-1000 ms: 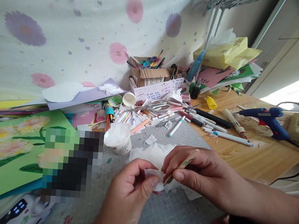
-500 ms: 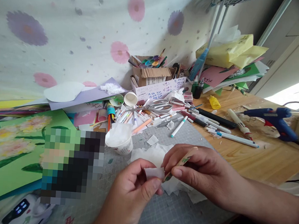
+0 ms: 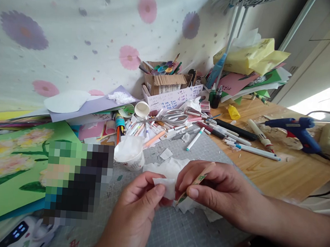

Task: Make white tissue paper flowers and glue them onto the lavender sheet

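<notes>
Lower centre of frame: your left hand (image 3: 137, 212), grip pinched on one small white paper piece (image 3: 169, 187), thumb in front, fingers behind. Right of that: your right hand (image 3: 219, 192), grip closed on one flat wooden stick (image 3: 203, 175), tilted, green print on it. Its lower end is just beside the paper's edge; contact can't be made out. Lower left corner: one white device (image 3: 30, 236), display (image 3: 16, 234) lit. Beneath your hands, a grey cutting mat (image 3: 179, 237) on the wooden tabletop (image 3: 287, 163). Thin white sheets (image 3: 164, 167) lie on it, partly hidden by your hands, too overlapped to count. Left of frame: one green picture sheet (image 3: 7, 160), at least three painted blooms, its right part pixelated. One paper cup (image 3: 130, 160), white paper in its mouth, stands just beyond your left hand, in the way there. One loose scrap (image 3: 166, 153) near it. Farther, centre: pens (image 3: 195, 139) beyond counting, one pair of scissors (image 3: 173, 118) among them, a second cup (image 3: 143, 109) tipped. Right of frame: one blue glue gun (image 3: 292, 127), well apart from your hands. Behind: one cardboard box (image 3: 168, 80), two small bottles (image 3: 217, 99), one yellow bag (image 3: 252, 58). Upper left: flowered cloth (image 3: 89, 30).
</notes>
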Available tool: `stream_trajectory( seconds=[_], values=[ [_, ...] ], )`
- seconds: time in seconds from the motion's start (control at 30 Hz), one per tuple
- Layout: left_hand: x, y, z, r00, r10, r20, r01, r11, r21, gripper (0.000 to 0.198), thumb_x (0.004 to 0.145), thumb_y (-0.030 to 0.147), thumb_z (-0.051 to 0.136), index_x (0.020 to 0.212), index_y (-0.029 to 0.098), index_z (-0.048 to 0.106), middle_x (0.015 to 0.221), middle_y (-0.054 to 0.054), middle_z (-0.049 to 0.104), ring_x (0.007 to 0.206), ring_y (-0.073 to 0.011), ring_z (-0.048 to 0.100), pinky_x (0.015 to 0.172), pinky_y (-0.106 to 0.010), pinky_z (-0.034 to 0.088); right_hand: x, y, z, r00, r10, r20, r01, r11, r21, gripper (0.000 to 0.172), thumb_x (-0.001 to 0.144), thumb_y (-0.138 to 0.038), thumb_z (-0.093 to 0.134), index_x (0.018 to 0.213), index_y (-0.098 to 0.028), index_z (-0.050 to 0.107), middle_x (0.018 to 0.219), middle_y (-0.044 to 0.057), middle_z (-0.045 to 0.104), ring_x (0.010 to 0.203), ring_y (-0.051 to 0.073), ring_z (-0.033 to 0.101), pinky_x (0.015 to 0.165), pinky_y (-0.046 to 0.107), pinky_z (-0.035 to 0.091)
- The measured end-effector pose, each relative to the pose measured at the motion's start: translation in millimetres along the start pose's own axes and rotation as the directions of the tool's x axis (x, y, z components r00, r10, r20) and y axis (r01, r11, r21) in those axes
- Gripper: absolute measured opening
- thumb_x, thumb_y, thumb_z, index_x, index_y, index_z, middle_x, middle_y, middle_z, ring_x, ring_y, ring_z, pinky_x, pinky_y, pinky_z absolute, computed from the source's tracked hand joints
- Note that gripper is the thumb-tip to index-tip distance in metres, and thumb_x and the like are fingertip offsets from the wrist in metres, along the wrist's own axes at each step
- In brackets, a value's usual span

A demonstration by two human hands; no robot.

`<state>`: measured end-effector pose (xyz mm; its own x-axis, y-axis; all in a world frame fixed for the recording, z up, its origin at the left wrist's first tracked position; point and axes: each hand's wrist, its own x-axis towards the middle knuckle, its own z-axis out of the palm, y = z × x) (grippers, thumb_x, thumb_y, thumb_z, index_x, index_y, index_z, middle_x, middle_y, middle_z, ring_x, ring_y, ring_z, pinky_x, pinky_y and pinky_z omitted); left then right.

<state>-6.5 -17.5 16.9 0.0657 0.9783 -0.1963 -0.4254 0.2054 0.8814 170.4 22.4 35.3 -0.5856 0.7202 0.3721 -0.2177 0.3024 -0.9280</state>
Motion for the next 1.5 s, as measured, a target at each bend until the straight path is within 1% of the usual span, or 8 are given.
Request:
stream_trajectory(
  seconds=[0.13, 0.33, 0.6, 0.73, 0.83, 1.03, 1.27, 1.5],
  values=[
    [0.0, 0.2, 1.8, 1.000, -0.001, -0.005, 0.000, 0.999, -0.050, 0.007, 0.075, 0.023, 0.069, 0.076, 0.016, 0.065, 0.075, -0.002, 0.064, 0.071, -0.0141, 0.057, 0.066, -0.026, 0.047, -1.7, -0.6, -0.5, 1.000, 0.003, 0.006, -0.003, 1.000, 0.016, 0.009, 0.085, -0.005, 0.055, 0.087, -0.008, 0.063, 0.086, 0.009, 0.066, 0.084, 0.016, 0.064, 0.076, 0.032, 0.051],
    [2.1, -1.9, -2.3, 1.000, -0.013, -0.022, 0.012, 1.000, -0.024, 0.007, 0.077, 0.023, 0.067, 0.076, 0.017, 0.063, 0.068, 0.001, 0.057, 0.064, -0.0114, 0.051, 0.062, -0.024, 0.044, -6.4, 0.0, -5.1, 1.000, 0.019, -0.014, -0.020, 1.000, -0.018, 0.008, 0.087, -0.011, 0.056, 0.088, -0.009, 0.064, 0.085, 0.009, 0.066, 0.084, 0.017, 0.063, 0.075, 0.032, 0.050],
    [3.0, -3.0, -4.6, 0.997, -0.038, -0.060, 0.036, 0.998, -0.047, 0.011, 0.072, 0.024, 0.072, 0.078, 0.017, 0.067, 0.072, 0.000, 0.060, 0.064, -0.0108, 0.050, 0.063, -0.024, 0.042, -6.8, 0.3, -6.8, 0.999, 0.025, -0.028, -0.026, 0.998, -0.049, 0.009, 0.087, -0.013, 0.057, 0.088, -0.010, 0.065, 0.085, 0.009, 0.066, 0.083, 0.018, 0.063, 0.074, 0.034, 0.050],
    [0.6, -1.6, -3.5, 0.997, -0.067, -0.030, 0.066, 0.998, -0.020, 0.010, 0.073, 0.026, 0.071, 0.074, 0.017, 0.067, 0.071, 0.000, 0.060, 0.065, -0.0104, 0.051, 0.065, -0.023, 0.042, -6.8, 1.0, -7.5, 0.998, -0.012, -0.060, 0.009, 0.999, -0.046, 0.009, 0.087, -0.013, 0.057, 0.089, -0.014, 0.066, 0.086, 0.007, 0.066, 0.087, 0.018, 0.062, 0.077, 0.034, 0.049],
    [-0.8, -2.0, -2.7, 0.994, -0.107, 0.001, 0.107, 0.994, -0.018, 0.011, 0.074, 0.028, 0.071, 0.078, 0.017, 0.069, 0.079, -0.002, 0.063, 0.073, -0.0131, 0.054, 0.069, -0.025, 0.044, -5.7, 2.2, -7.7, 0.996, -0.053, -0.076, 0.050, 0.998, -0.044, 0.010, 0.088, -0.014, 0.058, 0.087, -0.017, 0.067, 0.087, 0.005, 0.067, 0.090, 0.017, 0.062, 0.080, 0.033, 0.049],
    [-0.8, -2.2, -2.1, 0.987, -0.161, 0.030, 0.163, 0.977, -0.140, 0.010, 0.073, 0.023, 0.072, 0.081, 0.018, 0.069, 0.083, -0.003, 0.065, 0.075, -0.0141, 0.057, 0.069, -0.028, 0.046, -3.1, 1.1, -5.1, 0.997, -0.021, -0.076, 0.017, 0.999, -0.047, 0.013, 0.088, -0.016, 0.058, 0.095, -0.016, 0.069, 0.088, 0.005, 0.067, 0.087, 0.014, 0.063, 0.077, 0.027, 0.051],
    [-0.8, -0.8, -4.3, 0.977, -0.176, 0.117, 0.193, 0.970, -0.149, 0.009, 0.072, 0.019, 0.072, 0.072, 0.017, 0.064, 0.065, 0.001, 0.058, 0.064, -0.0111, 0.053, 0.067, -0.025, 0.043, -3.6, 0.4, -5.0, 0.995, -0.058, -0.078, 0.055, 0.998, -0.036, 0.014, 0.089, -0.016, 0.056, 0.095, -0.018, 0.069, 0.088, 0.005, 0.068, 0.088, 0.014, 0.063, 0.078, 0.027, 0.053],
    [1.5, -2.7, -5.9, 0.976, -0.163, 0.147, 0.183, 0.974, -0.133, 0.005, 0.075, 0.019, 0.070, 0.076, 0.017, 0.065, 0.066, 0.000, 0.060, 0.066, -0.0117, 0.053, 0.069, -0.026, 0.042, -3.6, -0.8, -3.8, 0.995, -0.072, -0.069, 0.072, 0.997, -0.006, 0.014, 0.088, -0.014, 0.057, 0.097, -0.016, 0.068, 0.085, 0.005, 0.067, 0.087, 0.013, 0.063, 0.076, 0.026, 0.053]
  ],
)
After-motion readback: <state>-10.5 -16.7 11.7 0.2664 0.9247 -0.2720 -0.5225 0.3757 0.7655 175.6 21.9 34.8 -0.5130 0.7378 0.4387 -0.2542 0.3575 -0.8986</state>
